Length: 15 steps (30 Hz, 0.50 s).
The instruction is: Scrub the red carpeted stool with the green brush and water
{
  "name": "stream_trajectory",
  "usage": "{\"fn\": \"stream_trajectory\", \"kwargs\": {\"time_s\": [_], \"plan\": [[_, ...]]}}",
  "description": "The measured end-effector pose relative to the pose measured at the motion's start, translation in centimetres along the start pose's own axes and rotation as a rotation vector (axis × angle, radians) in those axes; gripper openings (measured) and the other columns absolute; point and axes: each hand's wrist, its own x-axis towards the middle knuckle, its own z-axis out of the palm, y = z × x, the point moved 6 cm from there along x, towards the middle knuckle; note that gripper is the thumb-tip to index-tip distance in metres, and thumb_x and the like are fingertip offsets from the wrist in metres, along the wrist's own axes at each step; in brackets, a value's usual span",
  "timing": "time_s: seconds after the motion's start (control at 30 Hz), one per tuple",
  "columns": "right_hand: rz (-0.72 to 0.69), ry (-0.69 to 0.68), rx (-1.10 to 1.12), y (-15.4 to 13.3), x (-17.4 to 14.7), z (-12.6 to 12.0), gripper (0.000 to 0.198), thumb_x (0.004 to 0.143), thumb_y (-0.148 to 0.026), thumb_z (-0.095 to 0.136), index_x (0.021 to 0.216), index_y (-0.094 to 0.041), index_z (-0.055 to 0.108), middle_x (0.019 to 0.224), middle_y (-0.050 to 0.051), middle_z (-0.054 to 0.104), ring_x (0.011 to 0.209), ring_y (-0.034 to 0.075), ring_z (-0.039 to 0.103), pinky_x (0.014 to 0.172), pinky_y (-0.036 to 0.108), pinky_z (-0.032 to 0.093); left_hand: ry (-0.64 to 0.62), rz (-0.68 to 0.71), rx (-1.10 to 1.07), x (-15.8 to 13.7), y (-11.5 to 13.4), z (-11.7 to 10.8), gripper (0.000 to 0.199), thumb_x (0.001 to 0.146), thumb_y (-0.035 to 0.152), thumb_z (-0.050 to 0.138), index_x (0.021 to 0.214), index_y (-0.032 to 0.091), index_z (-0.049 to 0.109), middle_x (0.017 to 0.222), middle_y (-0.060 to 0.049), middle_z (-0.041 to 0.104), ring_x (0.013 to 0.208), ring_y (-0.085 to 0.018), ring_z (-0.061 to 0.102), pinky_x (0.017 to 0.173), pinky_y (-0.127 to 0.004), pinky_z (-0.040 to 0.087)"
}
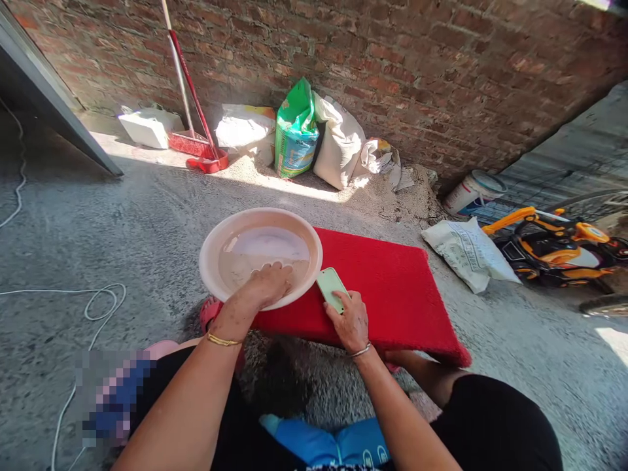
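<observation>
A pale pink basin (210, 261) with shallow water stands partly over the left end of a red fuzzy cover (387, 281) on a low bench or table. My left hand (269, 284) reaches over the near rim into the basin. Its fingers point down toward the water, slightly apart, and no object shows in them; their tips are hard to make out. Just right of the basin, my right hand (350, 322) grips a light green phone (332, 288) by its near end. The phone is tilted above the red cover, back side up.
Along the brick wall stand a red broom and dustpan (210, 160), a green sack (297, 137) and a white sack (339, 140) near sand. Right lie another sack (468, 252) and an orange toy excavator (554, 242). A white cable (105, 304) crosses the left floor.
</observation>
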Motion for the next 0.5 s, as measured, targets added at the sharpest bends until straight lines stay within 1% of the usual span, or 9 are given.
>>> {"fn": "stream_trajectory", "kwargs": {"time_s": [0.13,0.2,0.27,0.4,0.43,0.5], "plan": [[0.168,0.062,-0.054,5.7,1.3,-2.8,0.04,0.09,-0.049,0.065,0.116,-0.022,0.079,0.109,0.012,0.064,0.097,0.026,0.061,0.086,0.038,0.048,0.056,0.038,0.001,0.0,0.0,0.2,0.039,0.102,0.024,0.045,0.138,0.018,0.06,0.135,-0.019,0.063,0.125,-0.035,0.063,0.099,-0.052,0.054],[0.225,0.095,-0.044,7.2,1.6,-3.7,0.045,0.091,-0.055,0.061,0.115,-0.021,0.079,0.108,0.013,0.064,0.096,0.027,0.061,0.086,0.039,0.049,0.07,0.039,-0.003,0.0,-0.1,0.5,0.038,0.102,0.023,0.045,0.137,0.018,0.061,0.134,-0.019,0.063,0.125,-0.035,0.063,0.098,-0.051,0.054],[0.207,0.107,-0.006,6.7,1.3,-3.4,0.048,0.092,-0.057,0.059,0.115,-0.021,0.079,0.108,0.012,0.063,0.095,0.026,0.06,0.086,0.039,0.05,0.074,0.025,-0.009,0.0,-0.2,0.6,0.039,0.102,0.023,0.047,0.138,0.019,0.061,0.135,-0.019,0.063,0.125,-0.034,0.064,0.099,-0.05,0.054],[0.036,0.044,0.063,2.6,0.0,-1.1,0.042,0.092,-0.053,0.062,0.116,-0.023,0.079,0.112,0.012,0.064,0.099,0.025,0.062,0.089,0.038,0.05,0.081,0.016,-0.02,-0.1,-0.2,0.3,0.04,0.1,0.025,0.05,0.139,0.02,0.06,0.137,-0.019,0.063,0.126,-0.033,0.063,0.102,-0.049,0.052],[0.014,0.028,0.06,2.1,-0.2,-0.8,0.04,0.092,-0.052,0.063,0.116,-0.024,0.079,0.113,0.012,0.064,0.1,0.025,0.062,0.09,0.038,0.049,0.08,0.018,-0.021,-0.1,-0.2,0.2,0.04,0.1,0.025,0.049,0.138,0.02,0.06,0.137,-0.019,0.063,0.125,-0.033,0.063,0.101,-0.048,0.052],[0.036,0.015,0.027,2.7,-0.1,-1.0,0.04,0.091,-0.051,0.064,0.116,-0.024,0.079,0.114,0.012,0.064,0.099,0.025,0.062,0.089,0.039,0.049,0.065,0.027,-0.03,0.0,-0.1,0.0,0.039,0.1,0.025,0.048,0.137,0.019,0.06,0.135,-0.019,0.064,0.124,-0.033,0.064,0.099,-0.047,0.053]]}}
